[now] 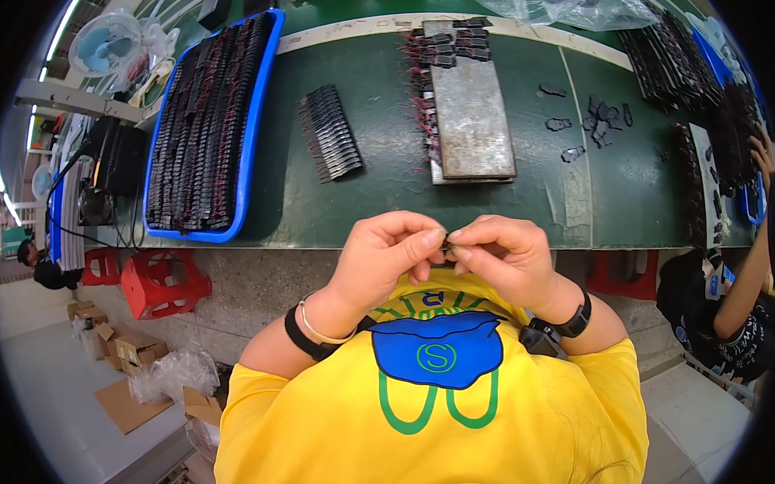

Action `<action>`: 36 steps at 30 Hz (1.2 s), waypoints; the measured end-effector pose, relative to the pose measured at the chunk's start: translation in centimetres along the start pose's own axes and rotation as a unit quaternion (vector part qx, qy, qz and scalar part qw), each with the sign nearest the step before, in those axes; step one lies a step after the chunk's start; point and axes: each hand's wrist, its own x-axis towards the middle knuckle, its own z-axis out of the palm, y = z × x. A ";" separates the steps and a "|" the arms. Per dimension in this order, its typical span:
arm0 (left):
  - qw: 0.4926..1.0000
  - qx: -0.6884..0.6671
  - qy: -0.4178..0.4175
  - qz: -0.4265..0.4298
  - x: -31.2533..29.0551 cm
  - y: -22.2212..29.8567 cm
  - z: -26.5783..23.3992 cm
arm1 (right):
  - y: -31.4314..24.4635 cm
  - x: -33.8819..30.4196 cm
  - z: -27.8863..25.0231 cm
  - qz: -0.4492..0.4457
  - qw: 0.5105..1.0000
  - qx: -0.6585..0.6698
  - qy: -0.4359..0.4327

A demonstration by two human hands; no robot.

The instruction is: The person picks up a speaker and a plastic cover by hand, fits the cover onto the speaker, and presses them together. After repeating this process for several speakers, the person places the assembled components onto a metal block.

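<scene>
At the near edge of the table, my left hand (389, 249) and my right hand (509, 248) meet with thumbs and fingertips pinched together. Between them is a small dark part (447, 247), mostly covered by the fingers, so its kind cannot be made out. Just beyond my hands lies a flat grey metal plate (473, 119), with small black parts trailing thin red wires (420, 87) along its left side and far end. To the left, a neat row of black parts (329, 133) rests on the green table (377, 187).
A blue tray (191, 236) packed with black wired parts stands at the left. Loose black pieces (603, 119) are scattered right of the plate. Another person's hand (763, 154) reaches among stacked parts at the far right. Red stools (163, 284) stand below the table.
</scene>
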 end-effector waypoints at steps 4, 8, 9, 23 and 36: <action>0.998 0.054 0.015 0.009 0.1 0.0 0.4 | 0.0 0.3 -0.3 -0.071 0.990 -0.119 -0.007; 0.999 0.032 -0.020 -0.002 0.0 0.5 -0.4 | 0.0 0.4 -0.2 -0.111 0.986 -0.126 -0.013; 0.999 0.020 -0.032 -0.009 0.0 0.7 -0.5 | -0.1 0.3 -0.2 -0.091 0.991 -0.093 -0.020; 0.992 -0.054 -0.107 -0.031 1.1 1.2 -1.6 | -4.7 1.6 -6.1 0.029 0.984 -0.170 -0.052; 0.994 -0.089 -0.063 -0.015 1.1 1.2 -2.6 | -4.5 11.7 -17.3 0.100 0.725 -0.682 -0.011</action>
